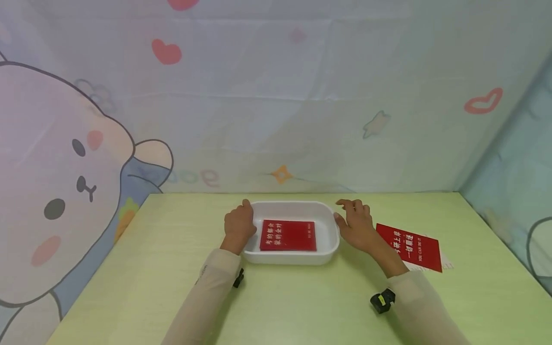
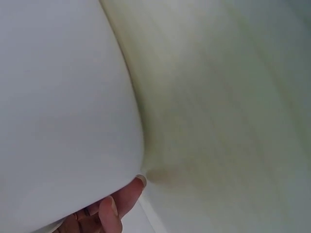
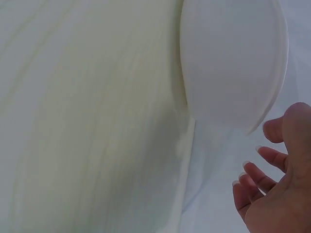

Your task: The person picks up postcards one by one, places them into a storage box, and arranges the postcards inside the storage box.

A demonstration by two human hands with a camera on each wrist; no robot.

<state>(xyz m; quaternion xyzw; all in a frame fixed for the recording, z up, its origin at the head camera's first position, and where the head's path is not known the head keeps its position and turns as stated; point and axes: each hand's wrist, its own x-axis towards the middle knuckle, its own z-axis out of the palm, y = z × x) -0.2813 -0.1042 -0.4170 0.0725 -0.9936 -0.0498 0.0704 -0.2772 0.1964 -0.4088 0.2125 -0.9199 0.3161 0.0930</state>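
Observation:
A white plastic basin (image 1: pixel 286 258) with rounded corners sits on the table, holding a red booklet (image 1: pixel 297 235) with white Chinese characters. My left hand (image 1: pixel 239 222) grips the basin's left rim, thumb over the edge. In the left wrist view, its fingertips (image 2: pixel 111 213) curl against the outside of the basin (image 2: pixel 63 107). By the right rim is my right hand (image 1: pixel 357 224), its fingers spread and loosely bent. The right wrist view shows that hand (image 3: pixel 277 179) just off the basin (image 3: pixel 233 63), the thumb nearest the rim, nothing held.
Right of the basin, partly behind my right forearm, lies another red booklet (image 1: pixel 417 249) over a white sheet (image 1: pixel 448 264). A pale green table (image 1: pixel 293 306) extends back to a hanging cloth (image 1: pixel 276 105) printed with cartoon figures and hearts. More cloth (image 1: pixel 517 191) hangs at the right.

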